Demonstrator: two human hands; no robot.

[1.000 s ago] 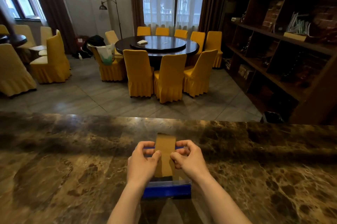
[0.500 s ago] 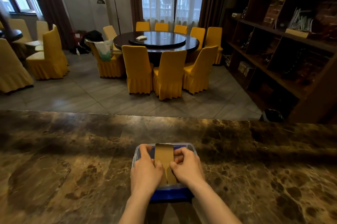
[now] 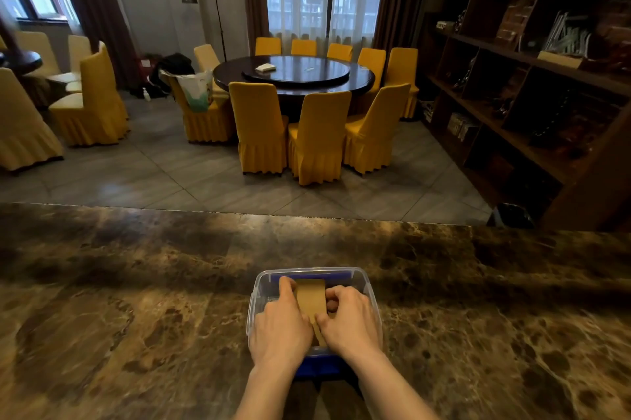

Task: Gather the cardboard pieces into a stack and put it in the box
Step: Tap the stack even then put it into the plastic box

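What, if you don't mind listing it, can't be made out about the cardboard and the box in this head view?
- Whether the brown cardboard stack rests on the floor of the clear plastic box with blue base: the left hand and right hand cover its lower part.
- How many pieces it holds: the edges are too small and covered by fingers.
- The box's near wall: hidden behind both wrists.

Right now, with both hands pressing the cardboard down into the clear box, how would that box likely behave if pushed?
The box looks like thin clear plastic, so probably light. The counter is polished stone, so it would likely slide, not tip, being low and wide. For now the left hand and right hand on the cardboard probably steady it.
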